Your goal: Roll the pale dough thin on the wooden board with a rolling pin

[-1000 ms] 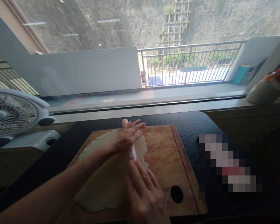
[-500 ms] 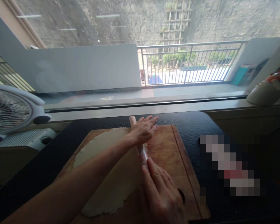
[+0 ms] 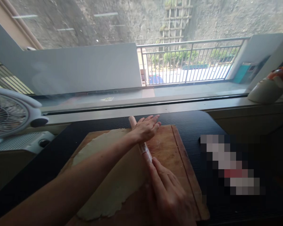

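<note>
A thin pale sheet of dough (image 3: 122, 175) with ragged edges lies on a wooden cutting board (image 3: 166, 153). A rolling pin (image 3: 146, 153) lies at a slant across the dough's right edge. On its far part rests the palm of my left hand (image 3: 146, 128), fingers stretched out past it to the right. My left forearm crosses over the dough and hides part of it. My right hand (image 3: 168, 185) lies over the near part of the pin, fingers pointing forward along it and covering its near end.
The board lies on a black table (image 3: 188, 125) against a windowsill (image 3: 103, 114). To the left stands a white fan (image 3: 14, 110) above a grey-white appliance (image 3: 25, 144). A blurred-out object (image 3: 231, 166) lies at right. A pale pot (image 3: 264, 91) stands on the sill.
Both hands and the near part of the rolling pin have shifted slightly right over the board. The whole view has moved a little; the dough looks the same.
</note>
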### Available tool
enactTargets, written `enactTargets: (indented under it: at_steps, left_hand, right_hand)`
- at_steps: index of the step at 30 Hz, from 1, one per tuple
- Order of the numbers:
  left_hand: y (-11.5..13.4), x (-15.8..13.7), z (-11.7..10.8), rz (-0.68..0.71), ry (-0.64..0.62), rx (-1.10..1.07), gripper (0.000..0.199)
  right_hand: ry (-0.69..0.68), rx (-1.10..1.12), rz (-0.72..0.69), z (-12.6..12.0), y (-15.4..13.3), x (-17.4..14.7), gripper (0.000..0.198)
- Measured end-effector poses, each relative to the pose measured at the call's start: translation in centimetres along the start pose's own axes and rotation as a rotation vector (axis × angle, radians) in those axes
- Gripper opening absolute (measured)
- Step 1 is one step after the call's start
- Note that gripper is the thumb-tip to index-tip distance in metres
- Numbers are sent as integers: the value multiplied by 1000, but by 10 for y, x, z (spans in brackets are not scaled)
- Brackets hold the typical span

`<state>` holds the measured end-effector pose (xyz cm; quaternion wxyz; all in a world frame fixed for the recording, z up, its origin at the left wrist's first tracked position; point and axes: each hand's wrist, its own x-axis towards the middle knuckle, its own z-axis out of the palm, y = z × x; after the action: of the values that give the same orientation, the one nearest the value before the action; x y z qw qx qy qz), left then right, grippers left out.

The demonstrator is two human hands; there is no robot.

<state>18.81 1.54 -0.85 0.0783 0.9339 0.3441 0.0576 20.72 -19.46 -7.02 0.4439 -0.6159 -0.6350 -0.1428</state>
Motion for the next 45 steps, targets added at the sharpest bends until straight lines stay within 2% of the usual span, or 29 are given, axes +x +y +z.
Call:
enactTargets:
  at_steps: [2, 4, 7, 9, 11, 13, 17, 18, 20, 23, 25, 27, 29, 32, 34, 36, 38, 42, 45]
  left_hand:
    - [-3, -5, -2, -6, -11, 18, 57]
    - [-19, -27, -6, -12, -12, 54, 56]
    - [-48, -64, -13, -23, 13, 106, 56]
    - [-56, -72, -14, -33, 17, 125, 57]
    - [-49, -60, -12, -40, -8, 127, 58]
    - [-30, -32, -6, -45, -42, 107, 59]
    - [9, 18, 4, -12, -81, 42, 62]
    - [11, 21, 4, -6, -84, 51, 62]
    - [2, 10, 2, -28, -86, 93, 62]
    - [-31, -31, -8, -81, -101, 174, 61]
    - [-52, -58, -17, -86, -126, 217, 60]
    - [-60, -69, -21, -89, -136, 238, 59]
    - [-53, -60, -19, -85, -126, 237, 59]
    - [-24, -23, -7, -73, -96, 208, 61]
    - [-7, -3, -1, -60, -84, 188, 63]
    - [-5, 0, 0, -54, -67, 180, 62]
    - [-20, -17, -3, -67, -50, 185, 61]
    - [-66, -78, -17, -102, -51, 207, 59]
    - [-76, -93, -22, -119, -79, 200, 60]
  right_hand:
    - [37, -9, 19, 6, -7, 0, 40]
    - [94, 23, 11, 15, -19, -2, 36]
    - [63, 102, -74, 24, -34, -6, 32]
    - [36, 133, -114, 23, -34, -7, 30]
    - [64, 125, -81, 15, -25, -6, 32]
    - [77, 87, -30, 5, -11, -4, 35]
    - [-67, -18, 32, -9, 7, -1, 46]
    - [-63, -29, 42, -8, 6, -1, 48]
    - [33, -10, 29, -2, -1, -1, 45]
    - [143, 92, -66, 12, -21, -3, 38]
    - [154, 158, -97, 17, -31, -3, 31]
    - [165, 198, -101, 18, -34, -4, 29]
    - [181, 196, -49, 15, -29, -3, 32]
    - [168, 135, 0, 10, -13, -1, 35]
    - [156, 74, -7, 9, -6, 1, 35]
    - [111, 37, -46, 11, -6, 3, 35]
    - [48, 38, -108, 16, -13, 5, 35]
    - [-56, 80, -223, 21, -29, 4, 33]
    - [-112, 77, -248, 13, -24, 5, 35]
